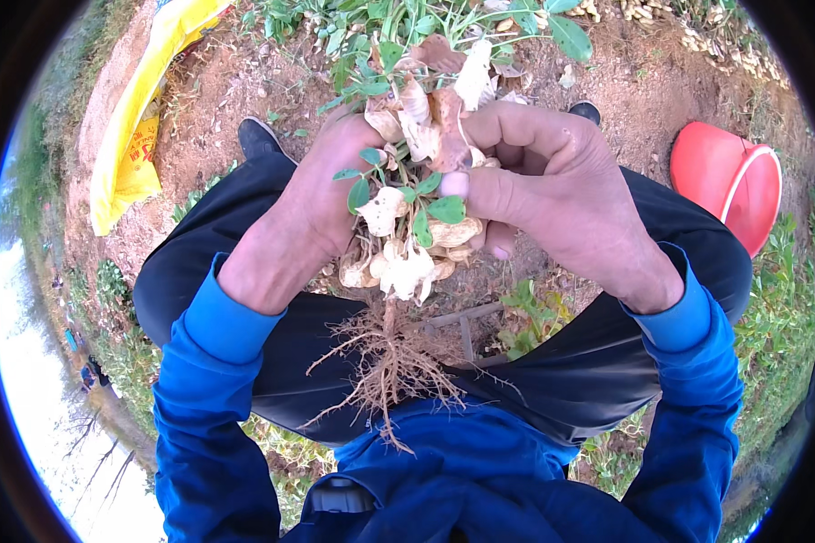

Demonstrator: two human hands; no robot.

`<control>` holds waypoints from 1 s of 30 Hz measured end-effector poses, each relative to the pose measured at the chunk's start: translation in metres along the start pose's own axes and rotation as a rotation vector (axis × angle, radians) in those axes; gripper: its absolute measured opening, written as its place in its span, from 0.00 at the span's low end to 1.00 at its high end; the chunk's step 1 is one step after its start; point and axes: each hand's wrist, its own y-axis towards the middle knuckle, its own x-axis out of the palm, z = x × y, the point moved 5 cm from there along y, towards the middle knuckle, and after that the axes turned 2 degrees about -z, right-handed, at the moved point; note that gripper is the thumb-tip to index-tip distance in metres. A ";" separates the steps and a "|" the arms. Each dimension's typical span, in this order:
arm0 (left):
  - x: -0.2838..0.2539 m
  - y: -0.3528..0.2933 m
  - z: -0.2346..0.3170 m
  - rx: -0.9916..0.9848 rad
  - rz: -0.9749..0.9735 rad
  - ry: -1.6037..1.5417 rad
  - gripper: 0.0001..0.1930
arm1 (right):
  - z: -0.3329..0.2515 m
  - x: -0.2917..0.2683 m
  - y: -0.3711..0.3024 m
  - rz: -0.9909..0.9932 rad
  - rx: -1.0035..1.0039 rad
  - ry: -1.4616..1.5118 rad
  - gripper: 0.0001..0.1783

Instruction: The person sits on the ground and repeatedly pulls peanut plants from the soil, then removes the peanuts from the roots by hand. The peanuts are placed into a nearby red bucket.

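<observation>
An uprooted peanut plant (389, 213) hangs roots-down in front of me, with pale pods, dry brown leaves and a few green leaflets. My left hand (330, 172) is closed round its stems from the left; most of those fingers are hidden behind the plant. From the right, my right hand (552, 185) has its thumb and fingers closed at the pods and dry leaves; exactly what lies in the pinch is partly hidden. Several peanut pods (453, 235) cluster below the thumb. The bare brown roots (389, 362) spread over my lap, and the green leafy tops (371, 45) extend away from me.
A red bucket (711, 172) lies tipped on the soil at the right. At the far left is a yellow plastic sack (122, 163). Loose peanuts (733, 54) are strewn at the far right. A small frame (466, 330) shows between my dark-trousered legs.
</observation>
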 end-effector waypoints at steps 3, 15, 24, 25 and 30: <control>0.012 -0.001 -0.012 -0.331 0.124 -0.853 0.15 | 0.003 0.000 0.002 0.074 -0.061 0.059 0.11; 0.012 -0.012 0.006 -0.183 0.059 -0.819 0.14 | -0.003 -0.002 -0.009 0.116 -0.018 0.139 0.08; -0.001 -0.016 -0.043 -0.468 0.287 -1.346 0.17 | -0.006 -0.019 -0.006 0.075 -0.051 0.196 0.11; -0.001 -0.014 -0.043 -0.477 0.251 -1.368 0.15 | -0.006 -0.021 -0.007 0.063 -0.048 0.215 0.11; -0.001 -0.014 -0.023 -0.498 0.409 -1.272 0.10 | -0.004 -0.005 -0.010 -0.075 -0.012 0.267 0.16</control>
